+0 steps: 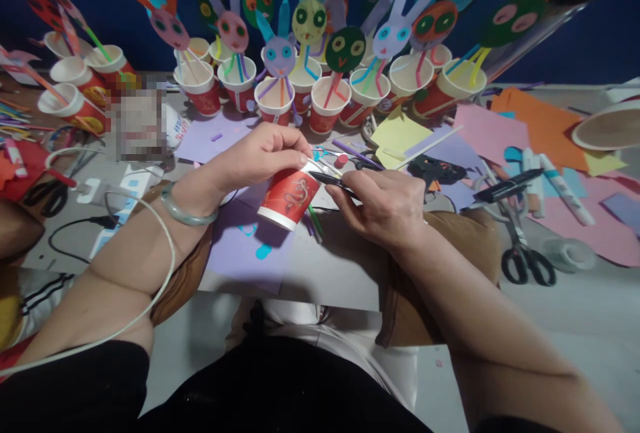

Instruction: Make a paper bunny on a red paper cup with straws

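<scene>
My left hand [280,146], with a pale bangle on its wrist, is closed on the rim of a red paper cup [290,196]. The cup is tilted, its white base toward me and a gold dragon-like drawing on its side. My right hand [385,203] grips a slim black pointed tool [333,181] whose tip is at the cup's upper edge; whether it is a pen or a blade I cannot tell. A thin white stick lies close to that tip. Purple paper [245,253] with small blue scraps lies under the cup.
Behind my hands stand several red cups with paper rabbit-eared faces [280,56]. Scissors [525,253], a tape roll [570,254], markers [567,189] and coloured paper [540,123] lie at right. A glue gun [435,169] is beyond my right hand. A white cable [173,253] crosses my left forearm.
</scene>
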`<action>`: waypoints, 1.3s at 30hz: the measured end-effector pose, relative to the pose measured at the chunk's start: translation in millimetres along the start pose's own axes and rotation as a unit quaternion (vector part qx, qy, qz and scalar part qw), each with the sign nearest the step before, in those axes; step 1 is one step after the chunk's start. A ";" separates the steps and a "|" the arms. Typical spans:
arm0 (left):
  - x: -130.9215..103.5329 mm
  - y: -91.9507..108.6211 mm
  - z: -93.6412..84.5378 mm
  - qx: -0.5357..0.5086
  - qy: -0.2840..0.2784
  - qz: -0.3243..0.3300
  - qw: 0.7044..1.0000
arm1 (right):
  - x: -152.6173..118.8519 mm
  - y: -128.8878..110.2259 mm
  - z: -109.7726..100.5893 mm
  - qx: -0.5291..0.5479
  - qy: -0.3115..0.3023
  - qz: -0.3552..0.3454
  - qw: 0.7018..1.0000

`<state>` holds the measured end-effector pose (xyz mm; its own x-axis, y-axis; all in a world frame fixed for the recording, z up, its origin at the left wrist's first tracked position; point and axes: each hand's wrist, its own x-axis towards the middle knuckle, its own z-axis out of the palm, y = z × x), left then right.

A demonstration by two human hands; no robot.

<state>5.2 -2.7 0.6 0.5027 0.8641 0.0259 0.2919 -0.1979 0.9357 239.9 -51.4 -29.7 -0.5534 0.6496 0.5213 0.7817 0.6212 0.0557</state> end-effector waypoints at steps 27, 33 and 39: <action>-2.0 10.0 -3.2 -0.028 -0.082 -0.011 0.996 | 2.8 -0.2 -4.0 0.027 0.005 -0.032 0.999; -3.0 14.1 -5.3 -0.025 -0.103 -0.020 0.994 | 1.9 1.4 -4.2 0.030 0.049 -0.067 0.996; -2.8 13.7 -7.3 -0.037 -0.123 -0.024 0.991 | 2.3 2.7 -5.3 0.062 0.059 -0.094 0.992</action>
<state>1.9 -4.4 15.8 0.6762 0.7303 -0.0967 0.2634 -0.1171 0.9576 242.3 -50.6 -23.9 -0.6428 0.4656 0.6083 0.6225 0.7802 0.0606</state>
